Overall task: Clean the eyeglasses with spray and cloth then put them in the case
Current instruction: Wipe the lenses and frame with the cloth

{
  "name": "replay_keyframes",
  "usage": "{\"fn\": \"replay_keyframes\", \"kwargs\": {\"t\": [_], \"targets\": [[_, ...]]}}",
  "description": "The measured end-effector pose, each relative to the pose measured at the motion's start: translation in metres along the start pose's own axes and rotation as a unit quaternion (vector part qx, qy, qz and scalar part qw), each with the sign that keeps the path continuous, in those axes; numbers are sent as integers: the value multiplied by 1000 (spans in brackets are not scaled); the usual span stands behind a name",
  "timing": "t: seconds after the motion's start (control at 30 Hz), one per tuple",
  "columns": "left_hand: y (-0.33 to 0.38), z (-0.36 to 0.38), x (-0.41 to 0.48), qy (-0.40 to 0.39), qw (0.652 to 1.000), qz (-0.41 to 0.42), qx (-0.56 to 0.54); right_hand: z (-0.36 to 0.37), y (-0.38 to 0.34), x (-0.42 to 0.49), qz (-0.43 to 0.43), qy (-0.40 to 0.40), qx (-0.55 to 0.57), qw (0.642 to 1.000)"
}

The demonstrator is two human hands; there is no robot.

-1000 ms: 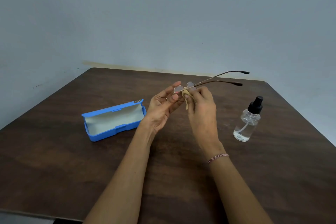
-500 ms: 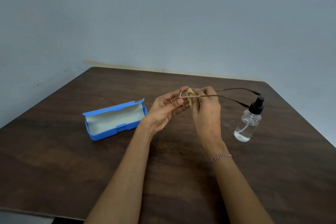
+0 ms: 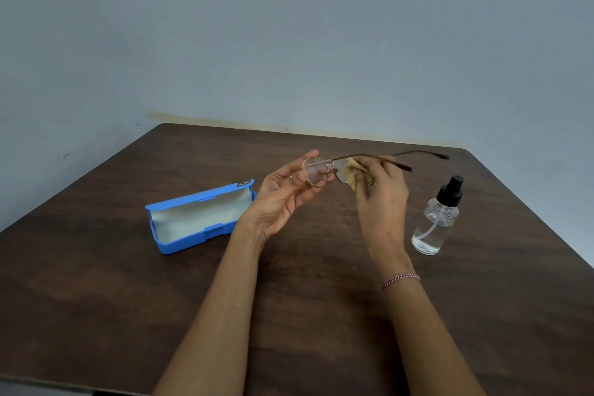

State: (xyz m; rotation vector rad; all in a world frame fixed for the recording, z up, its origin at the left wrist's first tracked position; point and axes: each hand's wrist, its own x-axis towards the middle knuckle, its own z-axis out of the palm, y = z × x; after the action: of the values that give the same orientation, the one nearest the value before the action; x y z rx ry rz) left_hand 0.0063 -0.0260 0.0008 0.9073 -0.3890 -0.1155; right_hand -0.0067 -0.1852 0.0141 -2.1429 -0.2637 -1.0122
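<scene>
My left grip (image 3: 283, 199) pinches the eyeglasses (image 3: 316, 172) by one lens rim above the tabletop (image 3: 96, 283). My right grip (image 3: 382, 199) pinches the cloth (image 3: 350, 175) against the other lens. The unfolded temples stretch rightward.

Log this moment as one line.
phase: lens wipe | left hand: holds eyeglasses by one rim | right hand: grips cloth on other lens | case: open, empty | spray bottle: upright, untouched

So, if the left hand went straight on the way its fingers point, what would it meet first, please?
Probably the yellow cloth pinched by the right hand on the eyeglasses that the left hand holds; depth is hard to judge.
</scene>
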Motion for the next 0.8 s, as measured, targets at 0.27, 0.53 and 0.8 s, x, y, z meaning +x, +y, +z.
{"fn": "replay_keyframes", "kwargs": {"t": [0.27,0.53,0.8], "targets": [[2,3,1,58,994,24,-84,7,2,-3,-93,-18,-26,995],[1,13,-3,69,982,-21,-177,4,7,-2,-158,15,-75,985],[-5,16,-1,56,997,-4,-51,1,6,-1,-150,34,-79,985]]}}
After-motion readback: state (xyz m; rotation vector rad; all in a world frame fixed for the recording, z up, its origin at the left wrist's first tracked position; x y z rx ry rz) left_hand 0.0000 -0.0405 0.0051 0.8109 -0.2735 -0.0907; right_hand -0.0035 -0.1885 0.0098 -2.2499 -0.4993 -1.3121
